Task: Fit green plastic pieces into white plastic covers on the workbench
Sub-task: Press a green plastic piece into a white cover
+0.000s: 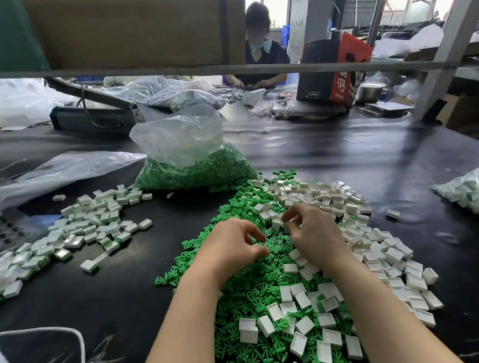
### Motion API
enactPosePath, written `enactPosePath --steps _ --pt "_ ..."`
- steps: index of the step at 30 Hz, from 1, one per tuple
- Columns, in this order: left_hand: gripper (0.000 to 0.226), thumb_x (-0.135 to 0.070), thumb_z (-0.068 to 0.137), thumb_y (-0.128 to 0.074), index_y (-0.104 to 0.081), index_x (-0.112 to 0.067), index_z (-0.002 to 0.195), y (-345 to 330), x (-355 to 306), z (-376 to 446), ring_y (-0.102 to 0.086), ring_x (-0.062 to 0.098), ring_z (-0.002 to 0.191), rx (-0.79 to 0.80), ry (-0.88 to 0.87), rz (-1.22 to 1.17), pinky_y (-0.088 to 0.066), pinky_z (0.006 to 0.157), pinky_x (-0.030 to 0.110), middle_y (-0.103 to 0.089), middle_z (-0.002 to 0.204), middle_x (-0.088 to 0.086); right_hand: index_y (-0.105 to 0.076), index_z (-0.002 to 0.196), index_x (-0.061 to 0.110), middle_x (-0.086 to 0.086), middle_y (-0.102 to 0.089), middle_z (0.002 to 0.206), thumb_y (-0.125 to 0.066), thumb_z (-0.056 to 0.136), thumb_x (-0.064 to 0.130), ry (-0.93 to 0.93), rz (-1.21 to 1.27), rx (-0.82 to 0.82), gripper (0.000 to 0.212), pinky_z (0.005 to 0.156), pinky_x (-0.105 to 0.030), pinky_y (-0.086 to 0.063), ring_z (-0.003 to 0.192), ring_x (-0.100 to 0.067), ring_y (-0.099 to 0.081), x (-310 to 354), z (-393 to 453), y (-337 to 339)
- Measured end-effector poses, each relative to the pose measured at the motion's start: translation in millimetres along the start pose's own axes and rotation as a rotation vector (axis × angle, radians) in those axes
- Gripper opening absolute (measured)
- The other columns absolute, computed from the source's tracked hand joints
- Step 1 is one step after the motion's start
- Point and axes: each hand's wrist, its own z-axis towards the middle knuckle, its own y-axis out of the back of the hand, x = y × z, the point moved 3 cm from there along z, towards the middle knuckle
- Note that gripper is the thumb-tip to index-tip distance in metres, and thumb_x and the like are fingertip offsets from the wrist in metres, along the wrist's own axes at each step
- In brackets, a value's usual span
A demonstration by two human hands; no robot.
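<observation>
A worker's two hands meet over a mixed heap of parts on a dark workbench (346, 154), apparently at the picking stage of one more assembly. The right hand (313, 232) has its fingertips curled around a small white cover (276, 223), while the left hand (235, 246) dips its bent fingers into the loose green plastic pieces (242, 291) just beneath it; whether those fingers already pinch a piece cannot be told. The next move looks to call for lifting one green piece, turning it to match the cover's open face and pressing it home. More empty white covers (383, 255) lie scattered beyond and below the right hand. Well off to the far side of the left hand sits a spread of finished covers showing green (91, 226); ahead of both hands stands an open plastic bag of green pieces (193, 168). Across the bench, another person (262, 55) works amid bags and boxes.
</observation>
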Motion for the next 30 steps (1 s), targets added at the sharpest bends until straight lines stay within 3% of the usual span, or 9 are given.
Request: enactPosePath --steps 6,9,12,14,16,18,23,27,30 --pt "0.019 -0.030 0.074 -0.083 -0.065 -0.032 0.078 -5 -3 1 -0.058 0.002 0.079 -0.016 -0.031 0.064 -0.048 0.070 0.023 -0.060 0.084 -0.014 -0.068 0.095 0.028 0.012 -0.064 0.081 -0.062 0.093 0.017 0.010 0.164 -0.011 0.013 0.051 -0.017 -0.042 0.062 -0.005 -0.061 -1 0 2" --pt "0.019 -0.025 0.079 -0.079 -0.061 -0.029 0.079 -4 -2 0 -0.061 0.004 0.069 -0.030 -0.019 -0.075 -0.045 0.060 0.019 -0.066 0.078 -0.009 -0.072 0.090 0.029 0.005 -0.068 0.076 -0.065 0.091 0.017 -0.007 0.344 -0.005 0.014 0.058 -0.036 -0.056 0.065 -0.023 -0.067 1 0 6" --pt "0.015 -0.020 0.084 -0.075 -0.060 -0.020 0.086 4 -4 0 -0.064 0.010 0.065 -0.119 -0.019 -0.364 -0.049 0.060 0.024 -0.071 0.075 0.003 -0.075 0.089 0.024 -0.007 -0.071 0.077 -0.068 0.089 0.012 -0.036 0.564 0.018 0.014 0.068 -0.051 -0.055 0.071 -0.030 -0.064 4 -2 6" --pt "0.011 -0.014 0.087 -0.071 -0.061 -0.015 0.091 7 -6 -1 -0.066 0.010 0.065 -0.138 -0.031 -0.597 -0.052 0.061 0.024 -0.073 0.075 0.005 -0.075 0.089 0.024 -0.009 -0.073 0.084 -0.067 0.090 0.010 -0.042 0.664 0.029 0.016 0.065 -0.046 -0.055 0.075 -0.029 -0.065 5 -2 7" --pt "0.009 -0.008 0.087 -0.070 -0.064 -0.012 0.093 9 -6 -1 -0.067 0.011 0.068 -0.132 -0.031 -0.785 -0.054 0.064 0.023 -0.073 0.075 0.003 -0.073 0.094 0.022 -0.005 -0.074 0.086 -0.066 0.090 0.009 -0.023 0.726 0.047 0.015 0.060 -0.027 -0.056 0.082 -0.024 -0.069 7 -2 8" --pt "0.017 -0.003 0.083 -0.072 -0.068 -0.012 0.096 10 -4 -2 -0.068 0.012 0.071 -0.113 -0.015 -0.886 -0.055 0.071 0.025 -0.073 0.076 0.001 -0.069 0.099 0.018 -0.004 -0.074 0.085 -0.067 0.089 0.009 -0.006 0.767 0.066 0.014 0.061 -0.018 -0.053 0.081 -0.018 -0.071 9 -2 9" --pt "0.027 0.004 0.076 -0.075 -0.073 -0.017 0.094 13 -4 -3 -0.067 0.007 0.071 -0.107 -0.038 -0.904 -0.051 0.066 0.017 -0.074 0.077 -0.001 -0.068 0.092 0.010 -0.005 -0.075 0.086 -0.072 0.083 0.004 0.038 0.880 0.055 0.012 0.069 -0.020 -0.055 0.083 -0.018 -0.072 16 -4 12" --pt "0.009 -0.012 0.087 -0.068 -0.075 -0.015 0.092 13 -5 -3 -0.063 0.008 0.071 -0.097 -0.023 -0.956 -0.051 0.063 0.017 -0.075 0.083 0.004 -0.070 0.088 0.012 0.001 -0.074 0.080 -0.071 0.084 0.003 0.057 0.947 0.036 0.010 0.060 -0.014 -0.050 0.075 -0.006 -0.069 19 -5 14" --pt "0.017 -0.019 0.093 -0.061 -0.076 -0.012 0.093 12 -4 -1 -0.058 0.007 0.065 -0.079 0.006 -0.980 -0.048 0.059 0.016 -0.071 0.080 0.002 -0.071 0.089 0.010 0.003 -0.073 0.080 -0.070 0.083 0.002 0.077 0.979 0.025 0.009 0.067 -0.014 -0.050 0.076 -0.005 -0.067 20 -6 15"
